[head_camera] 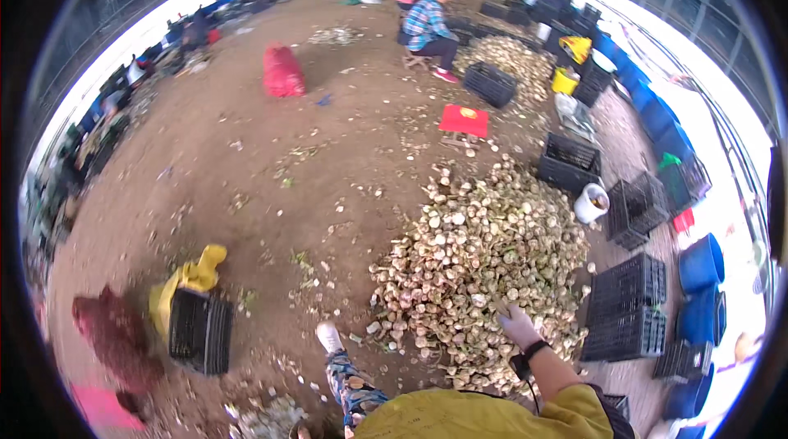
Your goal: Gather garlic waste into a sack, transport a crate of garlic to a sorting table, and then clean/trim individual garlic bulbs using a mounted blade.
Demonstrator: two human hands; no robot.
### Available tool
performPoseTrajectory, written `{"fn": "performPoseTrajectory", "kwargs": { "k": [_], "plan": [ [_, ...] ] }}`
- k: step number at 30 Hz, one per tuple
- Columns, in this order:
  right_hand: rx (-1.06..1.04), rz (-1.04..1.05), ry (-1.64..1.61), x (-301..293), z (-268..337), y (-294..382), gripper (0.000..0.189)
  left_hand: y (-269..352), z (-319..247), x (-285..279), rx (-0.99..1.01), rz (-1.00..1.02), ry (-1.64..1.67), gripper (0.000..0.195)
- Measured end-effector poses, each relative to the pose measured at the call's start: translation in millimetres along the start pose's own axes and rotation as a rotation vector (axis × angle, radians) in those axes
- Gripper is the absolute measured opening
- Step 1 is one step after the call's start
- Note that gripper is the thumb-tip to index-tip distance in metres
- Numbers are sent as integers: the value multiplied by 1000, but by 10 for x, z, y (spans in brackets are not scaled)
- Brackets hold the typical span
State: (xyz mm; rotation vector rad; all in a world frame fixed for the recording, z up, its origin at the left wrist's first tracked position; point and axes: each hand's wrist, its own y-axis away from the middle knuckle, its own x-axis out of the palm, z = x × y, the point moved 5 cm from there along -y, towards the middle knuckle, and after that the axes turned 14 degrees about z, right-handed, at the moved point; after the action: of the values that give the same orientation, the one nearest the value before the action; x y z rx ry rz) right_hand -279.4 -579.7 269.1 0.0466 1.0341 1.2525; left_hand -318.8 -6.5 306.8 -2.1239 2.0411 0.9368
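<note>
My right hand (519, 327), in a pale glove with a dark band at the wrist, reaches over the lower right part of a large heap of garlic bulbs (486, 254). A thin light-brown thing (499, 305) shows at its fingers; whether it is a tool or a garlic stalk cannot be told, nor whether the fingers grip it. My left hand is out of view. The heap spreads over the dirt floor in front of me, with stalks and loose skins among the bulbs.
Black plastic crates (625, 310) and a white bucket (591, 203) line the heap's right side. Beyond it stands a red-topped stool (463, 121). A co-worker (428, 23) sits by another heap. At left are a black crate (200, 331) and a filled red mesh sack (117, 340).
</note>
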Motion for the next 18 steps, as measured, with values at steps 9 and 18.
{"fn": "performPoseTrajectory", "kwargs": {
  "k": [9,18],
  "plan": [
    [376,265,-107,892,1330,-945,52,-3403,-1513,-261,11,212,159,26],
    [868,-37,-659,1201,996,-1050,46,-6094,-3234,941,261,487,141,24]
  ]
}}
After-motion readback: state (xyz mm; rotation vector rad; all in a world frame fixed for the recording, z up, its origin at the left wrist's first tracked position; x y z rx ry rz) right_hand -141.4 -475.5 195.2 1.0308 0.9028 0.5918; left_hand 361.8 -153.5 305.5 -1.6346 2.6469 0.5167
